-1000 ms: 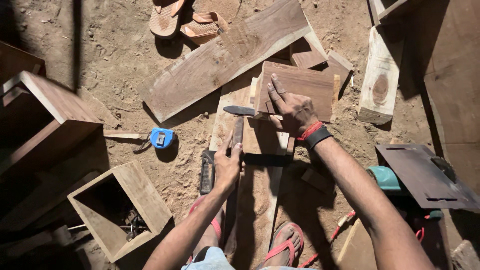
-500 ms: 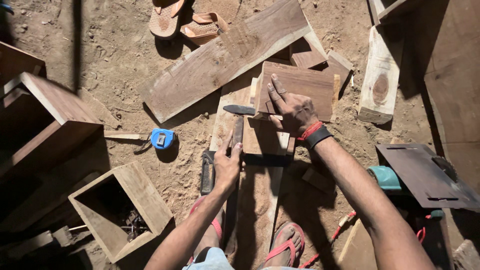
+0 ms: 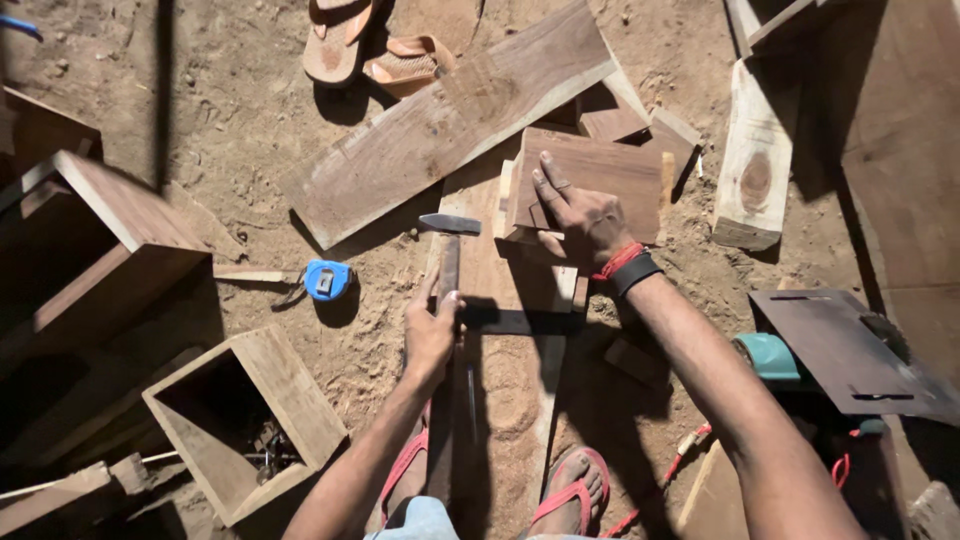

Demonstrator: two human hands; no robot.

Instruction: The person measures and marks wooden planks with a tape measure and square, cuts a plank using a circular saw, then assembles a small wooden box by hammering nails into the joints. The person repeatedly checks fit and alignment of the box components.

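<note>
Unchanged since prior frames: left hand (image 3: pixel 431 335) clenched on hammer (image 3: pixel 447 262), head at 12 o'clock; right hand (image 3: pixel 583 215) flat, released, pressing board (image 3: pixel 600 175).

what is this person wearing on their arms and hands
Both arms are bare, with no sleeves or gloves in view. The right hand has a red string band and a wider black band side by side at the wrist. The left hand and its wrist wear nothing.
</note>
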